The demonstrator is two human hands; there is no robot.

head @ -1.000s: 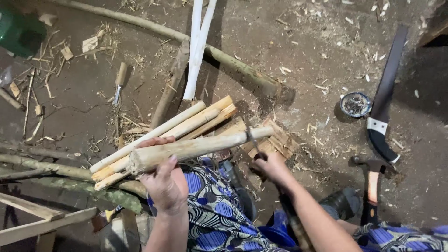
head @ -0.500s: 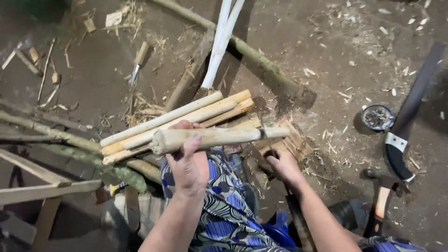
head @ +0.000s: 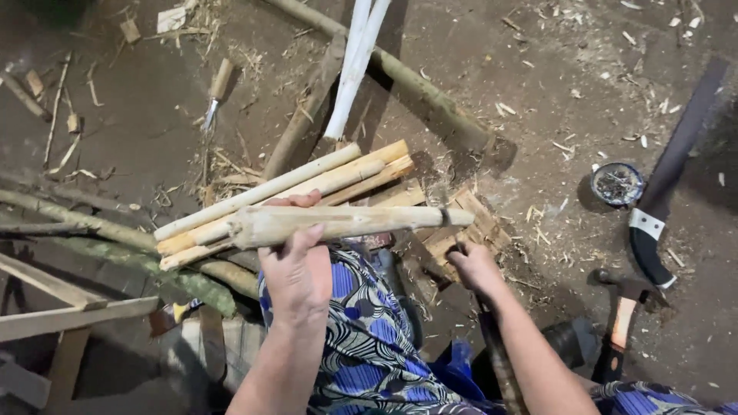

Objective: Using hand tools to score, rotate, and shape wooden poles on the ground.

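Left hand (head: 296,265) wrapped around the pale, peeled, thick wooden stick (head: 346,223), fingers over the top and thumb curled on the far side, holding it level and crosswise above the lap in blue, black and white patterned cloth (head: 361,338). Right hand (head: 473,265) closed in a fist just under the stick's right end, gripping the top of a dark handle; whether that handle's tool touches the stick cannot be told.

Directly behind the stick, a bundle of pale yellow split wooden staves (head: 284,192), lying aslant on the dirt floor, their left ends lower than the stick, their right ends above it. Beyond the stick, two slim white peeled strips (head: 355,65) running up out of view, crossing a long greenish-brown unpeeled pole (head: 407,77). Under the stick's right end, a chopped block of light wood (head: 469,230).

Well to the right of the stick, a small round dark tin (head: 617,183), a long dark blade with black handle and white band (head: 665,192), and a hammer with orange-and-black grip (head: 619,327). Far up and left of the stick, a small chisel with wooden handle (head: 215,96) among wood chips. Left of and below the stick, mossy branches (head: 115,246) and grey wooden planks (head: 69,311).
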